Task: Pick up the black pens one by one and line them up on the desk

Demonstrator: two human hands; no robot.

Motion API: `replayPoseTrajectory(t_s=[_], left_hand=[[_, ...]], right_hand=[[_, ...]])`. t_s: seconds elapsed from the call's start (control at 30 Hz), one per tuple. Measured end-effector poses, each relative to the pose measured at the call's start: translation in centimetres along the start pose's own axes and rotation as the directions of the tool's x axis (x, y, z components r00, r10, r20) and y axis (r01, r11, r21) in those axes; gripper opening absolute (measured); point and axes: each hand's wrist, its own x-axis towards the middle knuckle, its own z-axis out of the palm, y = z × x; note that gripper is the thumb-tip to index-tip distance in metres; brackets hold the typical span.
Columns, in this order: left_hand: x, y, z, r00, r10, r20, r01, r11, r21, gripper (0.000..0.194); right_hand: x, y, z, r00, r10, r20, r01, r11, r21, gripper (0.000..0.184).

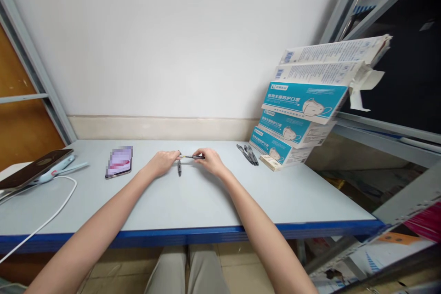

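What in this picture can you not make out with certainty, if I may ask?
- Ends of the held pen parts: in the head view, covered by the fingers of the left hand and right hand.
- Screen of the phone: blurred by pixelation, head view.
- Far end of the white cable: cut off by the head view's left edge.
- Fine print on the stacked boxes: too small to read, head view.

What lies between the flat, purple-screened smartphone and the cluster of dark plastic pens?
The head view shows the left hand, the right hand, a slim dark-and-pale pen part between them, and a short dark pen piece on the pale tabletop.
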Motion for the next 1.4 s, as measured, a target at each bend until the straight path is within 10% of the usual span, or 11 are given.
replayPoseTrajectory(t_s=[0.47,0.8,0.93,1.4], left_hand=[[0.08,-0.04,0.14,1.000,0.011,0.010,-0.011,1.000,-0.006,0.026],[0.05,-0.23,0.37,1.000,0.016,0.006,-0.016,1.000,-0.024,0.027],[0.08,-0.31,0.64,1.000,0.023,-0.012,-0.023,0.998,-0.050,0.028],[0.06,-0.22,0.61,0.999,0.050,-0.012,-0.050,0.999,-0.016,0.027]], right_hand=[[0.22,0.70,-0.44,0.958,0.126,0.258,-0.219,0.903,0.370,0.033],[0.24,0.77,-0.82,0.937,0.159,0.310,-0.280,0.875,0.395,0.030],[0.28,0.78,-0.77,0.986,0.094,0.138,-0.138,0.922,0.361,0.042],[0.06,0.29,-0.84,0.926,0.124,0.355,-0.258,0.897,0.360,0.033]])
